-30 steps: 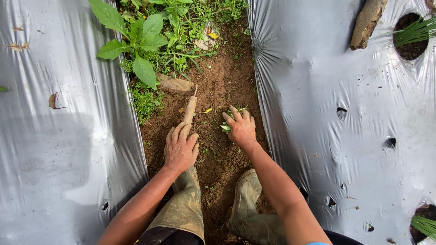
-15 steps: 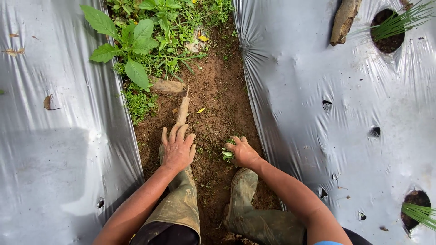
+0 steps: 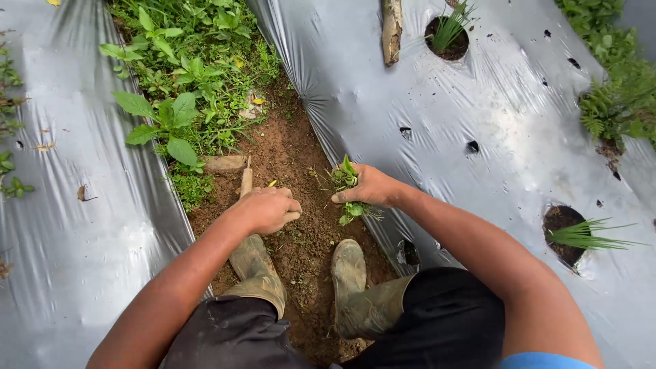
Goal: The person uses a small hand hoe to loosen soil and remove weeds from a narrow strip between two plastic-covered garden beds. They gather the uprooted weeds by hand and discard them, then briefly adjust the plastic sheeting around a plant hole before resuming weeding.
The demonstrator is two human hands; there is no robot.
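Two hands at work in a bare soil furrow [image 3: 287, 147] between two sheets of silver plastic mulch [image 3: 506, 123]. The right hand [image 3: 372, 186] is clenched around a small bunch of pulled weeds [image 3: 348, 179]: leafy tips stick out above the fist, roots and lower leaves hang below it, clear of the ground. The left hand [image 3: 263, 208] is closed on the wooden handle of a small hand tool [image 3: 245, 182]; the handle points up the furrow, and the working end is hidden under the hand, so I cannot tell its kind.

Handling, judged: the weeds look very light, soft and limp; stems would crush or snap if squeezed hard, and loose soil may fall from the roots. Best hold is low on the gathered stems, just above the roots, as the fist has them. The handle looks stiff, dry and rough, so unlikely to slip.

Surroundings: two muddy rubber boots [image 3: 350, 270] planted in the furrow just below the hands. Standing weeds [image 3: 181, 82] fill the furrow farther up. Grass-like seedlings [image 3: 581, 234] grow from holes in the right sheet.
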